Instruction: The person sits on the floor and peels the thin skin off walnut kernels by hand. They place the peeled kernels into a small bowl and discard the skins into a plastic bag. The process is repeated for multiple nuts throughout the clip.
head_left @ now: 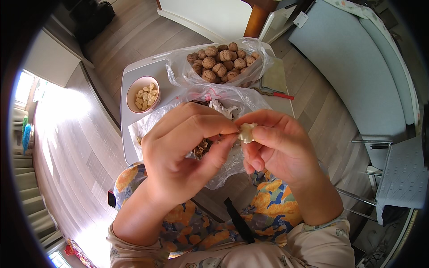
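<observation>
Cream-white walnut kernel [246, 133] sits between my two hands, held up in front of my chest, above the near edge of the grey desk [147, 69]. My right hand [281, 145] is clamped on it, thumb pressed on the near face and forefinger behind. My left hand [181, 145] meets it from the other side, thumb and forefinger tips drawn close together at the kernel's left edge; whether they nip the kernel itself or only a scrap of skin on it, I cannot tell.

Beyond my hands, a clear plastic bag [178, 73] lies open on the desk, heaped with whole brown walnuts [219, 69]. Nearer me, partly hidden by my hands, a second thin plastic bag [250, 99] spreads out with dark brown scraps [202, 148] and a crumpled white tissue [223, 108] on it. To the left stands a round bowl [130, 99] with pale kernel pieces [145, 95] inside. At the far right of the desk, a red-handled tool [282, 95] lies just beside the bags. Below, I see my orange-and-blue patterned trousers [279, 203] and a black strap [239, 221].
</observation>
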### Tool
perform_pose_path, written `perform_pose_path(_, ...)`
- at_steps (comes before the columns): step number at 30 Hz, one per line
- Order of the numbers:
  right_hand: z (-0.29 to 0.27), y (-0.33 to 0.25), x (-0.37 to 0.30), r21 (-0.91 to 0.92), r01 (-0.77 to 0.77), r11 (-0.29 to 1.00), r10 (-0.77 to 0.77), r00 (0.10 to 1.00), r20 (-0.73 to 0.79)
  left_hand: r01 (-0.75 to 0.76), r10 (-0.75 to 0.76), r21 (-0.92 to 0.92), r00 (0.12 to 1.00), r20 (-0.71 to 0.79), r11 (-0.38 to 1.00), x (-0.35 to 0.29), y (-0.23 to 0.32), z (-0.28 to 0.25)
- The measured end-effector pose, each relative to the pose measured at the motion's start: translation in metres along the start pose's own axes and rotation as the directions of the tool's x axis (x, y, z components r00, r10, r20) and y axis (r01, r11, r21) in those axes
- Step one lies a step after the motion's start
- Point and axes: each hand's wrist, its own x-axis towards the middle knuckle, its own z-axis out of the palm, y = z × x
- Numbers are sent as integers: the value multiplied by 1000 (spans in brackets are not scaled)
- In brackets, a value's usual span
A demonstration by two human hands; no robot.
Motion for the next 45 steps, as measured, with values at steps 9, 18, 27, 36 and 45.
perform_pose_path(9, 0, 1, 0, 55, 5, 998, -6, 1000, 22, 219, -244, -263, 968, -66, 940, -3, 5, 4)
perform_pose_path(18, 4, 3, 0, -258, 264, 930, -268, 963, 20, 378, -350, -342, 926, 142, 860, -4, 6, 2)
perform_pose_path(27, 6, 5, -1, -469, 353, 810, -376, 925, 47, 231, -224, -141, 972, 66, 963, -3, 5, 0)
perform_pose_path(36, 6, 8, -1, -440, 342, 830, -359, 932, 47, 186, -186, -108, 983, 11, 977, -2, 8, 4)
perform_pose_path(45, 2, 7, 1, -85, 237, 968, -233, 971, 57, 318, -370, -403, 927, -56, 858, -4, 12, 14)
